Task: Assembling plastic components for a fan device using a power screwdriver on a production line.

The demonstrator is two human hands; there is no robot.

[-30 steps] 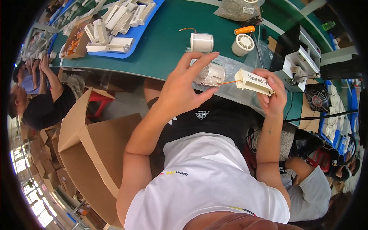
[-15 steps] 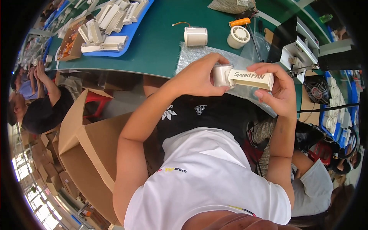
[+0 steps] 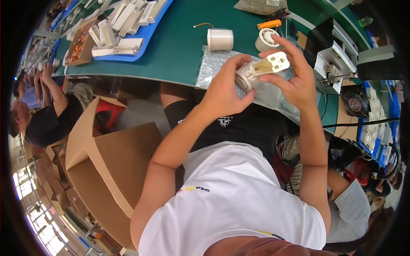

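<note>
A white handheld fan is between my two hands, above the table's near edge. Its round drum-shaped head [image 3: 245,80] sits in my left hand [image 3: 222,87], thumb below and fingers over the top. My right hand [image 3: 297,81] grips the fan's handle [image 3: 264,66] between thumb and fingers, the forefinger raised. The handle's hollow, open side and its end plate with small square holes now face up. Beyond my hands stand a white drum-shaped fan body [image 3: 221,39] with a thin orange-red wire and another white fan head [image 3: 264,42] with a round grille. An orange cylindrical battery [image 3: 269,24] lies behind that.
Clear bubble wrap [image 3: 209,64] lies on the green table [image 3: 175,51] under my hands. A blue tray [image 3: 143,47] of white handles and a small carton [image 3: 87,53] are at left. A white-and-black machine [image 3: 335,64] stands right. A large cardboard box [image 3: 124,162] is beside me; people sit on both sides.
The fan has been turned so its handle's printed side no longer shows and the hollow side faces up. The right hand has moved left and up; the left hand has shifted slightly right.
</note>
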